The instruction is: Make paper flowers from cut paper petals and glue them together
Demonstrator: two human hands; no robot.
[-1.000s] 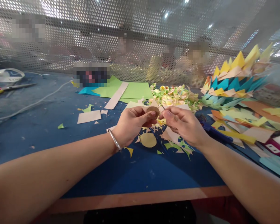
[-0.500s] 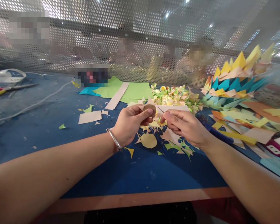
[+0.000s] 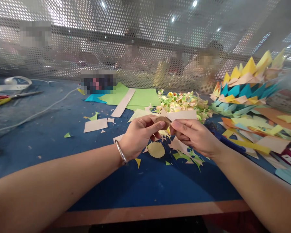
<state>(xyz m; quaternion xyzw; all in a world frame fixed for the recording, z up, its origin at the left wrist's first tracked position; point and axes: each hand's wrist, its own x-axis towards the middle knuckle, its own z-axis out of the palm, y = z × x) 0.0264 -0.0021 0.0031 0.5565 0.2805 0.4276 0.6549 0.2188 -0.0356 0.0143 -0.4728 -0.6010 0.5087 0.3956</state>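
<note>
Between the thumb and fingers of my left hand (image 3: 143,134) is a small round brown disc (image 3: 165,121). My right hand (image 3: 192,134) is pinched at the disc's right edge; the thin dark tool in its fingertips is mostly hidden. The two hands nearly meet above the blue table. Just below them lies a pale yellow paper circle (image 3: 156,149). Green and pink cut scraps (image 3: 189,155) are spread to the right of that circle.
Behind my hands is a heap of small paper pieces (image 3: 181,102). Green sheets (image 3: 143,97) lie back centre, scissors (image 3: 12,98) far left. A layered folded-paper piece (image 3: 247,87) stands right, near a blue-handled tool (image 3: 229,140). A perforated metal screen (image 3: 145,61) rises behind.
My right hand has come closer to my left, and the thin tool's tip now meets the disc's edge. The whole view has shifted slightly, with things appearing lower and further right.
</note>
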